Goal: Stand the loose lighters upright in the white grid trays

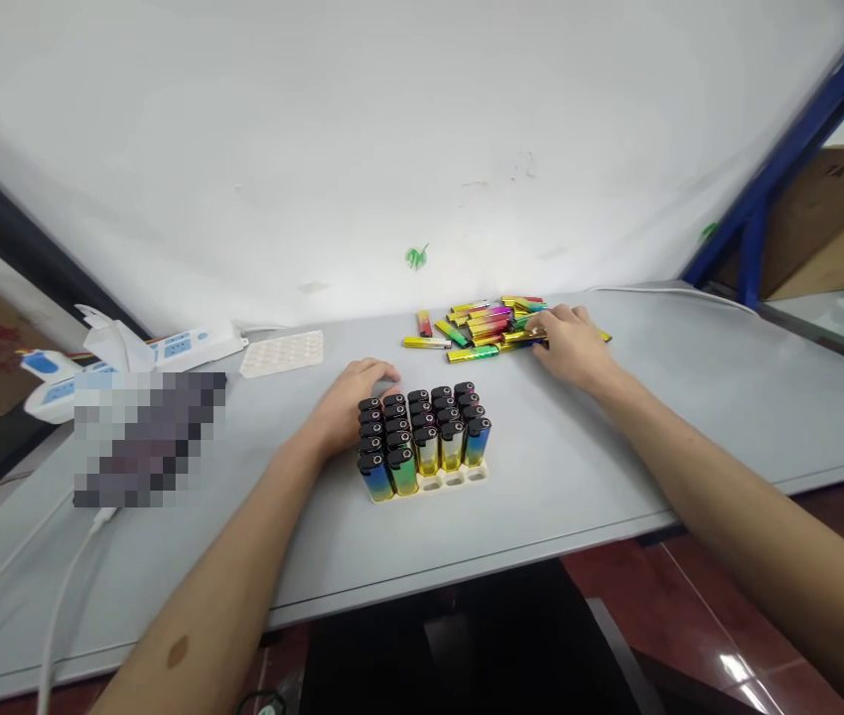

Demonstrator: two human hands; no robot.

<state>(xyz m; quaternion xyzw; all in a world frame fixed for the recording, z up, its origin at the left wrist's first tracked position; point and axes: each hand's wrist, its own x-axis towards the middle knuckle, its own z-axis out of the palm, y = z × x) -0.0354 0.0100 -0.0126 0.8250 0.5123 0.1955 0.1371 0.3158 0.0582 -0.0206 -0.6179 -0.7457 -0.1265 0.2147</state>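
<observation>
Black-topped lighters (426, 437) in blue, green and gold stand upright in rows in a white holder tray (433, 487). Several empty slots show along the tray's front right edge. My left hand (351, 402) rests at the back left corner of these rows, fingers apart and bent around behind them; the lighters partly hide it. Farther back, a loose pile of shiny lighters (486, 326) in gold, red, pink and green lies on the table. My right hand (571, 343) is at the pile's right side, thumb and fingers closed around the end of a gold lighter (517, 337).
A second white slotted tray (284, 353) lies at the back left. Beside it are power strips (195, 345) and a blurred-out dark object (154, 437) with a white cable (71, 576). A white wall (422, 149) closes off the grey table (541, 497) behind.
</observation>
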